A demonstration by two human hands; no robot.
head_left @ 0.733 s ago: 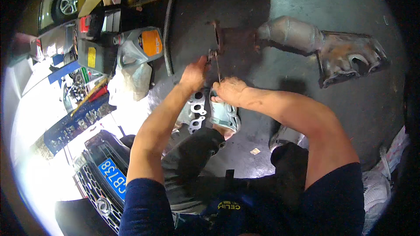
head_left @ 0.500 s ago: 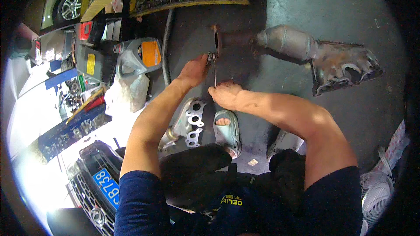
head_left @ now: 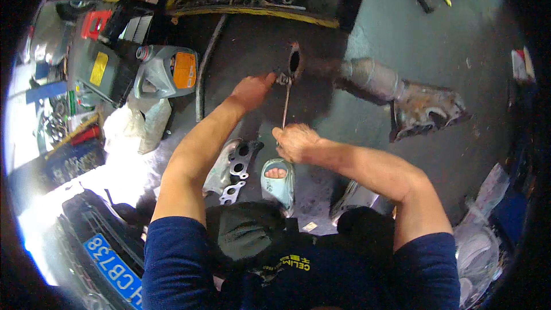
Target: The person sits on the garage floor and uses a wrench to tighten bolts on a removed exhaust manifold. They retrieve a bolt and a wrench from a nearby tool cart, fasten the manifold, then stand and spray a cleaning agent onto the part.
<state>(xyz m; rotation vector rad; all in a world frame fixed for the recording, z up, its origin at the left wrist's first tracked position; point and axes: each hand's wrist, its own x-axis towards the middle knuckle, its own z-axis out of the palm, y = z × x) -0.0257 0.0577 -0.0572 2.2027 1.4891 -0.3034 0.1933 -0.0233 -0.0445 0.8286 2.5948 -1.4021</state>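
A rusty exhaust pipe with a catalytic converter (head_left: 374, 78) lies on the floor ahead, its open flange (head_left: 295, 60) facing left. My right hand (head_left: 296, 142) is closed round the handle of a ratchet wrench (head_left: 286, 106), whose slim shaft points away from me to the flange's near edge. At the wrench's head, my left hand (head_left: 252, 90) has its fingers closed together; its fingertips meet the head, and whatever small part is there is too small to make out. A cleaner manifold (head_left: 218, 169) with a flat metal gasket (head_left: 243, 163) lies by my left foot.
A grey oil jug (head_left: 158, 77), a dark case (head_left: 99, 69) and a long bar (head_left: 210, 66) are on the left. Behind stands a yellow-edged tray of tools (head_left: 252, 12). A car bumper (head_left: 86, 224) is near left, a fan (head_left: 475, 252) near right.
My view has shifted, so the converter appears further left. The right hand has come nearer to me along the wrench, showing more shaft; the left hand sits slightly back from the wrench's head.
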